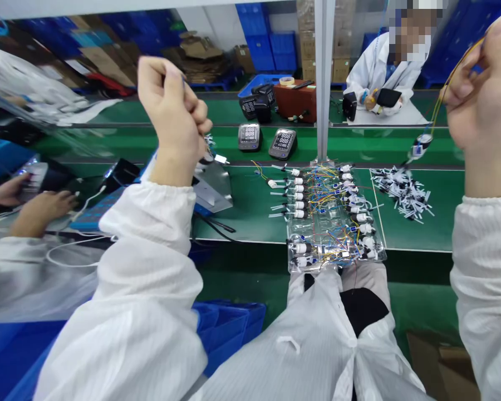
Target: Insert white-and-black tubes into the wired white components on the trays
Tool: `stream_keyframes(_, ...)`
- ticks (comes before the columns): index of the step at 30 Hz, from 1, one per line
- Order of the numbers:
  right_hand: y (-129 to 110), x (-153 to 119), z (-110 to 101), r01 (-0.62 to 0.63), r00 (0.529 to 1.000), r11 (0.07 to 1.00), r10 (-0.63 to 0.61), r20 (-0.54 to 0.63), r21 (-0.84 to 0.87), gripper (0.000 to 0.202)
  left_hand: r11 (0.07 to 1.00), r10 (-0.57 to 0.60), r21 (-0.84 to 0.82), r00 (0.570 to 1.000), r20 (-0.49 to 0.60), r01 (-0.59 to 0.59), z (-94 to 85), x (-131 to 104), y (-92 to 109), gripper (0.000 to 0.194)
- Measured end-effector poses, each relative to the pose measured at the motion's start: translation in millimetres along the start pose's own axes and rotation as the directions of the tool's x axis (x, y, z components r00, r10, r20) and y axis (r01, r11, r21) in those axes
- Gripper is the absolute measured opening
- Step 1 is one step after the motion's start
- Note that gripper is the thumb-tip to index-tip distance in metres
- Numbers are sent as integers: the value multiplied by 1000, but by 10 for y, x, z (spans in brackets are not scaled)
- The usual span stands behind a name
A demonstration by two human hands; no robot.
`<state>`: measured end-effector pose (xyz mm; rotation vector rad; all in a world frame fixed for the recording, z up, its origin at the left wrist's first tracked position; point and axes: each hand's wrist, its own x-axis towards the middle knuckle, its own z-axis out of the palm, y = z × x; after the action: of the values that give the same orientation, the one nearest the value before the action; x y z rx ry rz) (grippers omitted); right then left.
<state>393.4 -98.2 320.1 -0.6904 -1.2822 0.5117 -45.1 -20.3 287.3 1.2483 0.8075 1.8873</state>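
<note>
My right hand (486, 83) is raised at the right, fingers closed on thin yellow and dark wires. From these wires hangs a small motor-like part (420, 146) with a white and blue label, above the bench. My left hand (173, 117) is raised at the left, its fingers curled shut; what they hold, if anything, is hidden. Just below it, a small white connector (221, 159) shows beside a dark part. Between my hands, a clear plastic tray (329, 217) holds rows of similar white and black parts with coloured wires, and overhangs the bench's front edge.
A pile of short white tubes with black ends (403, 192) lies right of the tray. Two digital monitors (283, 143) stand behind it, near a metal post (322, 83). A metal box (212, 189) and black cables are at left. Co-workers sit opposite and at left.
</note>
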Motion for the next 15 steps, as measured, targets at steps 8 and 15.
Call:
stream_keyframes(8, 189, -419, -138, -147, 988, 987, 144, -57, -61, 18, 975, -112, -187, 993, 46, 118, -233, -574, -17, 19)
stream_keyframes(15, 548, -812, -502, -222, 975, 956, 220, -34, -192, 29, 980, -59, -178, 981, 183, 92, -194, -888, 93, 19)
